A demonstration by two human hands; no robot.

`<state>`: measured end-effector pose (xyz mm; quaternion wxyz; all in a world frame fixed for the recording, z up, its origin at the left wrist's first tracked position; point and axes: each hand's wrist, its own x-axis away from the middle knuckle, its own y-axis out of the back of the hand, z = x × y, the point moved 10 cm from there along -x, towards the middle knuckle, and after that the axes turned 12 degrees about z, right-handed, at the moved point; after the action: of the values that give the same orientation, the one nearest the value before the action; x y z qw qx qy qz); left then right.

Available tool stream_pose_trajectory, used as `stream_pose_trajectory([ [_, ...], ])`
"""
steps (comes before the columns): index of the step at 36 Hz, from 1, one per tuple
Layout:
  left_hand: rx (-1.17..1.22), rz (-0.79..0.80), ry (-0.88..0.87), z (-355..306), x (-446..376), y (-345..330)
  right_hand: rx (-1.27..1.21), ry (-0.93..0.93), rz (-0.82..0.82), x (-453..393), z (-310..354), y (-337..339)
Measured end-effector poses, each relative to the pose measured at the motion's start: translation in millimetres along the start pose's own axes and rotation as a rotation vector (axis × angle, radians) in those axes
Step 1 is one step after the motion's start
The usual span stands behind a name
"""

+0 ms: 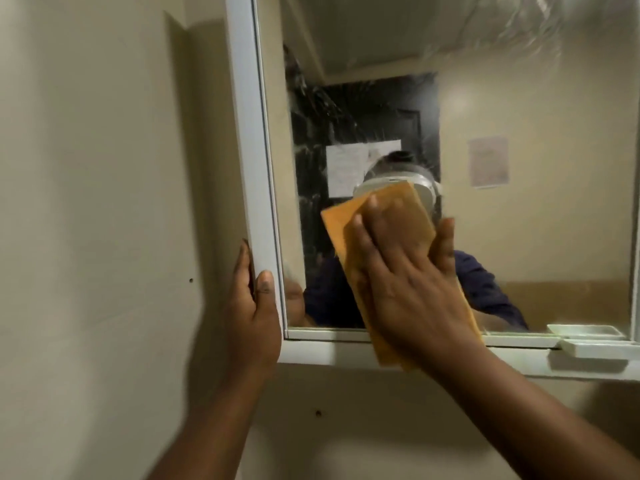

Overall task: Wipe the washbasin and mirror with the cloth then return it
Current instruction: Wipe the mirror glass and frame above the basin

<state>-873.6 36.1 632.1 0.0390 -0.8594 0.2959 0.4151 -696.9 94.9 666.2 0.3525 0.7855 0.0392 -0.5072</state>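
A white-framed mirror [519, 168] hangs on the beige wall, with wet streaks across its upper glass. My right hand [401, 271] lies flat with straight fingers on an orange cloth [336, 220], pressing it against the lower middle of the glass. The cloth hangs down past the mirror's bottom frame. My left hand [254, 306] grips the mirror's left frame edge near its lower corner, thumb on the front, fingers behind. The washbasin is not in view.
A small white soap dish [595, 348] sits on the mirror's bottom ledge at the right. The beige wall [104, 202] fills the left, with small screw holes. A person's reflection and a dark door show in the glass.
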Motion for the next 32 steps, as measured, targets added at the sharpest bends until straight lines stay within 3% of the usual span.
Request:
stream_pose_trajectory([
  [5,0.093,0.123,0.109,8.2,-4.6,-8.4,-0.056,-0.089,-0.101,-28.2,2.4,12.0],
  [11,0.121,0.238,0.19,17.1,-5.6,-17.8,-0.113,-0.089,-0.099,-25.8,25.4,2.7],
  [24,0.291,0.279,0.098,24.6,-11.2,-22.7,-0.089,0.078,0.039,41.7,90.6,-49.3],
  [32,0.289,0.299,0.099,19.5,-8.7,-24.5,-0.098,0.049,0.1,22.3,86.9,-47.2],
])
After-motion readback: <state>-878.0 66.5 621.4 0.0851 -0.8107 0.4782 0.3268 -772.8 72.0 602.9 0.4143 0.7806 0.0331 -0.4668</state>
